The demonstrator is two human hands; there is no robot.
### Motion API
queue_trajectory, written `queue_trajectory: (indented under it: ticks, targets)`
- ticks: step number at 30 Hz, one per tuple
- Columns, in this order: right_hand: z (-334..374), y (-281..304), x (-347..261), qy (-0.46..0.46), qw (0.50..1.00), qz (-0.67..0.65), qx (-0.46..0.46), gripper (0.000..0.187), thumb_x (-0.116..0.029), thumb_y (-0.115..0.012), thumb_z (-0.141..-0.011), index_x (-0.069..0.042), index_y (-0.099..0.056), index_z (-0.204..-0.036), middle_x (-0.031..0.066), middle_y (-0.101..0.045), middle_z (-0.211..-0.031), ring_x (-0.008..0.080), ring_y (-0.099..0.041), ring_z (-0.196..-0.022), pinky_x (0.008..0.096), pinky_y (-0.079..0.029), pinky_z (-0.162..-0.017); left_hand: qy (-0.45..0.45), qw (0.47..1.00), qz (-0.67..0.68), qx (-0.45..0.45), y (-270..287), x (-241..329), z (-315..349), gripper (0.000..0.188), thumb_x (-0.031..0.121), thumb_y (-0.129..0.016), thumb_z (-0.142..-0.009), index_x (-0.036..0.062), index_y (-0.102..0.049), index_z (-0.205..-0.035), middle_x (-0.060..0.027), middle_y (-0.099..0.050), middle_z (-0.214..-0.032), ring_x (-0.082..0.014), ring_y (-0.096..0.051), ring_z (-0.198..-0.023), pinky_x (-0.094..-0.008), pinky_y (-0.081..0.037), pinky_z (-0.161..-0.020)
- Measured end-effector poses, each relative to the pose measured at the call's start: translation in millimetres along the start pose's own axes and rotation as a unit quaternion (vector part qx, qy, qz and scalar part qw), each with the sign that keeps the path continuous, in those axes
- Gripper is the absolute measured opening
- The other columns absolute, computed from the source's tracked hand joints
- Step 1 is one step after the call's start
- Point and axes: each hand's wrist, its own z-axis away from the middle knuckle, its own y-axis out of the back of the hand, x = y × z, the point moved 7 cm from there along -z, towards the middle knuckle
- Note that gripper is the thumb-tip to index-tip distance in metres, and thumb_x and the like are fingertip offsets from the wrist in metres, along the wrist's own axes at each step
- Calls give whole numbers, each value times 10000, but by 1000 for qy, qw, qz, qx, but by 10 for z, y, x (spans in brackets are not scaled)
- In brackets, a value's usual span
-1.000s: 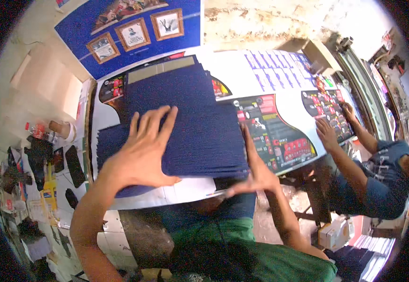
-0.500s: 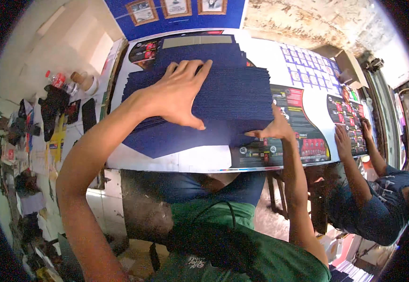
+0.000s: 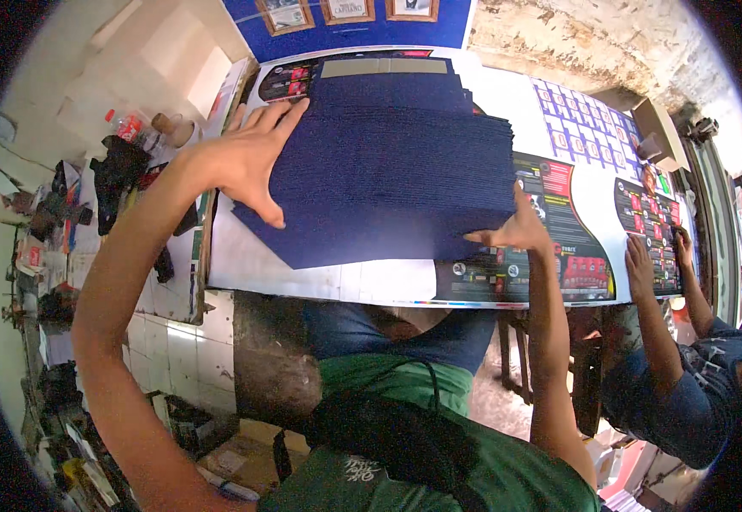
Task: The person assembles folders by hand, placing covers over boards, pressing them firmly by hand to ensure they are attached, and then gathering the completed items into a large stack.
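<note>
A thick stack of dark navy blue sheets [image 3: 397, 171] lies fanned out in overlapping layers before me, its nearest sheet pointed at the lower left. At the stack's left edge, my left hand [image 3: 252, 162] is open, fingers spread and thumb reaching toward the sheets. My right hand [image 3: 520, 230] rests against the near right corner. Its thumb points left along the front edge and its index finger stretches up the right side, spread apart rather than closed. Behind the fanned layers, a pale beige strip [image 3: 386, 67] shows at the far end.
Printed dark posters [image 3: 571, 222] cover the white table [image 3: 362, 282]. To the right, another person's hands [image 3: 641, 269] rest on a similar sheet. A cardboard box [image 3: 659, 136] stands at the far right. A red-labelled bottle [image 3: 128, 126] is at the left, by a blue framed-picture backdrop [image 3: 345, 34].
My left hand has moved left, from on top of the stack to its left edge. My right hand stays at the right corner. The whole view has shifted slightly.
</note>
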Motion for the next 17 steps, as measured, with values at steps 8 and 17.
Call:
queue_trajectory:
  ticks: [8, 17]
  targets:
    - [641, 54, -21, 71, 996, 47, 7, 1462, -643, -926, -566, 94, -190, -1592, 295, -293, -1635, 414, -321, -1505, 446, -238, -1251, -15, 996, 87, 15, -240, 418, 834, 1461, 321, -953, -505, -25, -86, -1630, -295, -222, -1605, -487, -228, -1511, -522, -210, -1270]
    - [916, -21, 678, 150, 980, 119, 50, 1125, -482, -824, -781, 26, -251, -1605, 199, -332, -1655, 382, -273, -1541, 467, -179, -1279, -8, 768, 580, 272, -1131, -53, 970, 1645, 427, -1039, -486, 7, 48, -1647, -267, -38, -1714, -357, -76, -1602, -497, -131, -1284]
